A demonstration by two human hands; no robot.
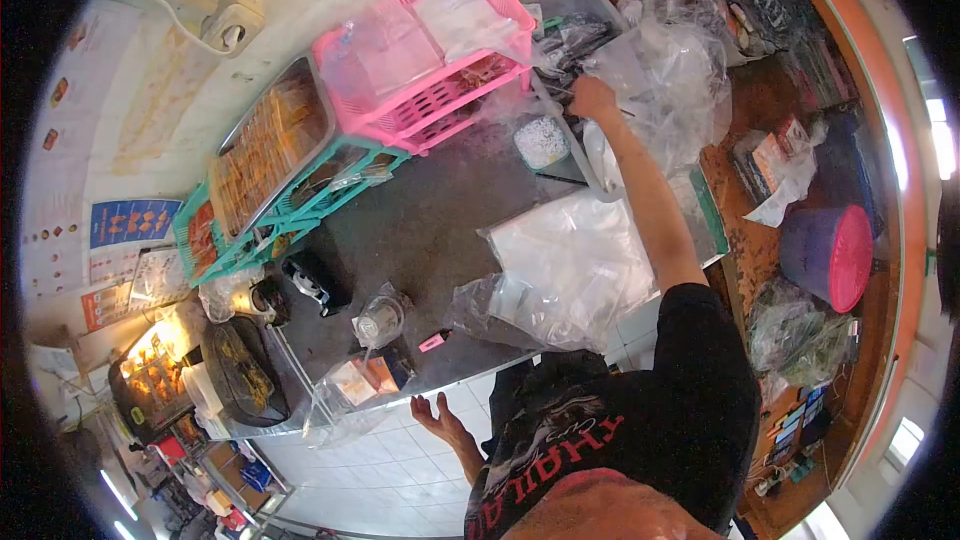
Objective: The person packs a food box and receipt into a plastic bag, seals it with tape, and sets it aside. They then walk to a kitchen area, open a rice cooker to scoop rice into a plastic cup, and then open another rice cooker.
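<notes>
My right hand reaches to the back of the table, fingers closed beside a grey tray of black plastic-wrapped items and a heap of clear plastic bags. What it grips, if anything, is hidden; a thin metallic end shows beside the wrist. Below it sits a small tub of white granules. My left hand hangs off the table's front edge, fingers apart, holding nothing. Nearest to it are an orange-and-white packet, a clear plastic cup and a pink marker.
Flat clear plastic bags lie on the dark table before me. A pink basket and a teal rack with a tray of packed food line the wall. A purple bucket with pink lid stands on wooden shelving at right.
</notes>
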